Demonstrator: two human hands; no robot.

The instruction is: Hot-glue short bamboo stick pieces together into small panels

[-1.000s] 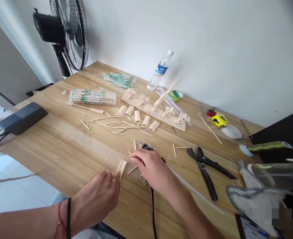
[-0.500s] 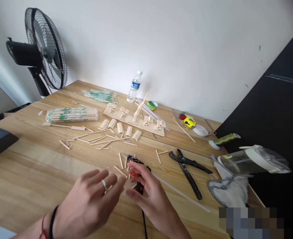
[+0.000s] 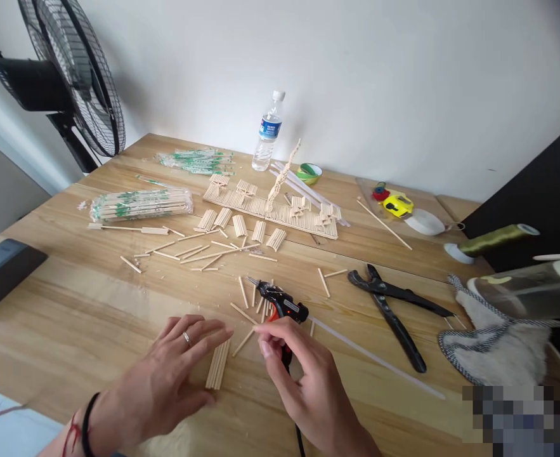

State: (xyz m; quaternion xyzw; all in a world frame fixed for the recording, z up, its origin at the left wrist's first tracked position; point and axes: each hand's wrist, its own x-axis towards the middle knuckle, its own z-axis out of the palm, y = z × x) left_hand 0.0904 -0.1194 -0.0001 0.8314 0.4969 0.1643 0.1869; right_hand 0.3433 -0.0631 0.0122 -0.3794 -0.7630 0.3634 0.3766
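My left hand (image 3: pixel 170 374) lies flat on the wooden table (image 3: pixel 70 317) with its fingers spread, and wears a ring and wrist bands. A small panel of glued sticks (image 3: pixel 217 365) lies on the table between its thumb and fingertips. My right hand (image 3: pixel 308 381) is curled around the handle of a black glue gun (image 3: pixel 282 303), whose nozzle points away to the left. Loose cut sticks (image 3: pixel 244 292) lie scattered around the gun.
A long stick model (image 3: pixel 270 209) stands mid-table, with chopstick packs (image 3: pixel 141 204) to its left and a water bottle (image 3: pixel 267 133) behind. Black cutters (image 3: pixel 389 304), a clear glue rod (image 3: pixel 379 362), a glove (image 3: pixel 493 343) and a thread spool (image 3: pixel 491 240) lie right. A fan (image 3: pixel 70 76) stands far left.
The view swung and settled. My left hand spread flat beside the stick panel. My right hand closed on the glue gun's handle, and the gun now shows in full.
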